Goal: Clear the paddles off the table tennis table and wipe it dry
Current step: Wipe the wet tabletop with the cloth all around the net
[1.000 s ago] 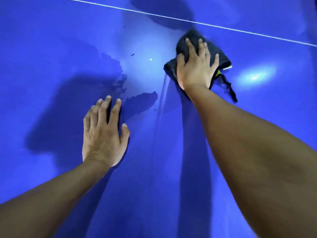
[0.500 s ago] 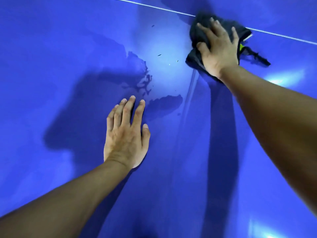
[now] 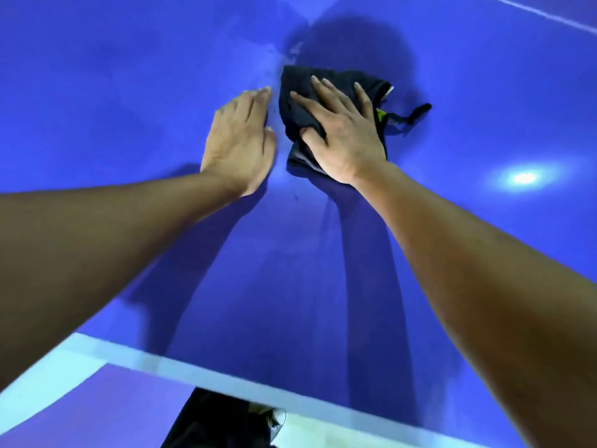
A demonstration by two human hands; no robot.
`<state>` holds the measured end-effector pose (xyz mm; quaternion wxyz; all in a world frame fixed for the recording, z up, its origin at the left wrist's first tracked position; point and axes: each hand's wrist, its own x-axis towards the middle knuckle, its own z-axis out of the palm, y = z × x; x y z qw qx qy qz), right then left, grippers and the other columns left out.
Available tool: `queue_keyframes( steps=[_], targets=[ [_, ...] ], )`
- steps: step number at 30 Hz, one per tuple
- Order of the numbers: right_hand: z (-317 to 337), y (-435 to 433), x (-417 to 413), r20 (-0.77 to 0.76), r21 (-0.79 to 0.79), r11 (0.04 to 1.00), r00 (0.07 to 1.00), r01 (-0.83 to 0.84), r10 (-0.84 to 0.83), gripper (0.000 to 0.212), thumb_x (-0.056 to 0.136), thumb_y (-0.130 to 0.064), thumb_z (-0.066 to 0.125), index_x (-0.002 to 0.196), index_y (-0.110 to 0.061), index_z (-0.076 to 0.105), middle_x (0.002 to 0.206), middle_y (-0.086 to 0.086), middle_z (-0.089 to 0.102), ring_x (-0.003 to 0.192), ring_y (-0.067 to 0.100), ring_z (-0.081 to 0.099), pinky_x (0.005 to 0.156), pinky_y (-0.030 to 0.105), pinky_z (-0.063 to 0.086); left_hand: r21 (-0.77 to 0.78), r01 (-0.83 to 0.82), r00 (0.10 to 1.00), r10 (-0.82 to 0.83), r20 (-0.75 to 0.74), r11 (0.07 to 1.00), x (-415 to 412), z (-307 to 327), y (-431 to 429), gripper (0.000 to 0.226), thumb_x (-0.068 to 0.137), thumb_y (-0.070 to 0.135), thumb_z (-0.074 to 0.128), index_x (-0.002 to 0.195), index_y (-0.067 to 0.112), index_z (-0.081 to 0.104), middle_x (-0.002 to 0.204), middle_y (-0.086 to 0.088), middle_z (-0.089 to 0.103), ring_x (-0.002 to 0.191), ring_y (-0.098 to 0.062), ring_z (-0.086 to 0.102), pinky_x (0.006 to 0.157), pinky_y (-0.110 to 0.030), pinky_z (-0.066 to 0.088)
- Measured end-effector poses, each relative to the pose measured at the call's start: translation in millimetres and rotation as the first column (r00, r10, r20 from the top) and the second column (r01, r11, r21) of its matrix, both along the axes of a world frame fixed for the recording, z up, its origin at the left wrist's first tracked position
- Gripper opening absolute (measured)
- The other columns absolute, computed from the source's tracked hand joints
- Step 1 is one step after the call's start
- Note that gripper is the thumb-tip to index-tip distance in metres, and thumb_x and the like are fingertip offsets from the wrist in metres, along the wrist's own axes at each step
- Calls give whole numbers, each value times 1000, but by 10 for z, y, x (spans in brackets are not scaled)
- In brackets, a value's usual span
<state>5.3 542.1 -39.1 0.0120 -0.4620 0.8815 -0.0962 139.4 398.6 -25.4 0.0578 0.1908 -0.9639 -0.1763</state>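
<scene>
No paddles show on the glossy blue table tennis tabletop (image 3: 468,237). Well in from its white near edge (image 3: 200,367), the crumpled dark cloth (image 3: 298,92) lies under my right hand (image 3: 345,130), fingers spread flat to press it while mopping; my open left hand (image 3: 239,137) beside it apparently braces my reach.

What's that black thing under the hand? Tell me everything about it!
It is a black cloth, soft and crumpled, with a small yellow-green patch and pale trim on its right side and a dark string trailing off to the right. It lies on the blue table tennis table. The right hand presses on it with fingers spread. The left hand rests flat on the table just beside it.
</scene>
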Motion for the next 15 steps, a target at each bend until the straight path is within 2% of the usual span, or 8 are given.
queue_keyframes(
  steps=[3, 7, 12, 15],
  targets=[
    [6, 232, 649, 7, 8, 1000, 1000, -2, 2, 59, 97, -44, 37, 156, -38, 39, 168, -1, 28, 156, 14, 22, 126, 52, 6, -57, 11, 997, -6, 71, 998, 785, -48, 207, 56, 99, 19, 40, 152, 1, 33, 157, -18, 35, 144, -36, 34, 118, -44, 24],
    [33, 613, 1616, 15, 5, 999, 999, -42, 42, 59, 97, -44, 38, 156, -37, 40, 168, 0, 28, 156, 14, 21, 126, 53, 6, -45, -93, 992, 96, 78, 995, 1673, -32, 591, 59, 96, 22, 35, 150, 0, 36, 158, -18, 34, 145, -38, 32, 120, -49, 24],
    [41, 1055, 2639, 37, -59, 998, 999, -8, 10, 59, 94, -43, 41, 152, -32, 49, 164, 2, 36, 153, 17, 29, 124, 56, 11, -61, -132, 985, 138, 103, 989, 2360, 5, 1085, 58, 94, 19, 33, 149, -1, 38, 158, -18, 34, 145, -38, 33, 120, -50, 25],
    [59, 1305, 2924, 74, -94, 995, 997, 37, -30, 58, 94, -42, 44, 150, -30, 52, 164, 2, 37, 153, 17, 30, 125, 54, 11, -69, -106, 984, 114, 137, 992, 2613, 46, 1336, 59, 95, 20, 34, 150, 0, 37, 159, -17, 34, 145, -38, 32, 120, -50, 25]
  ],
)
